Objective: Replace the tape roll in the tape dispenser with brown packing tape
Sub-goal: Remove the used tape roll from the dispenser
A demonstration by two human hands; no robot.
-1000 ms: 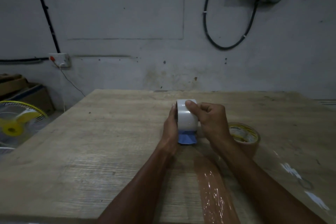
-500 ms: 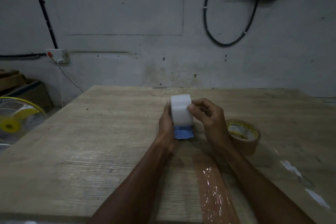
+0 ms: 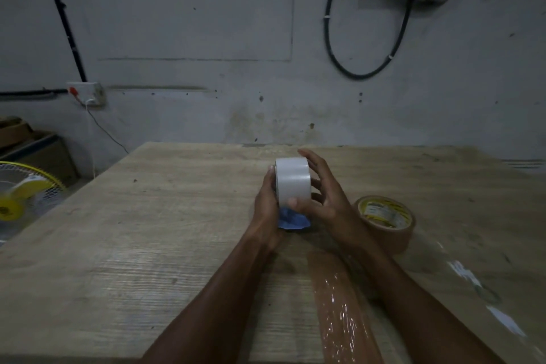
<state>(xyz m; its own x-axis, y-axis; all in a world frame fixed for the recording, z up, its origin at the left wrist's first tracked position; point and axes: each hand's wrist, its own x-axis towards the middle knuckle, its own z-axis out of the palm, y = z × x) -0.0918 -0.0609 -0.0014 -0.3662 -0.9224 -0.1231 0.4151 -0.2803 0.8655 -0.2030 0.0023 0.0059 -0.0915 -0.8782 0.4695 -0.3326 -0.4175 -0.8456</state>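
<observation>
Grey, stained wall rises behind your wooden table, with a looped black cable hanging up high and a wall socket off beyond your left hand. Further out on that side, below the table's edge, sits a yellow fan.

From the head camera, both of your hands meet near the middle of the table. Your left hand wraps the near left side of the white tape roll, which stands on edge with its broad face toward you. Your right hand cups the roll from the other side: the thumb presses on the lower front of the roll while the fingers spread loosely past its far edge. So both hands are grasping the white roll, the right one more lightly.

Under the roll, between your palms, a blue part of the tape dispenser shows; the rest of it is hidden by your hands.

Just beside your right wrist, on its outer side, the brown packing tape lies flat on the table, untouched. A glossy brown tape strip is stuck to the table between your forearms.
</observation>
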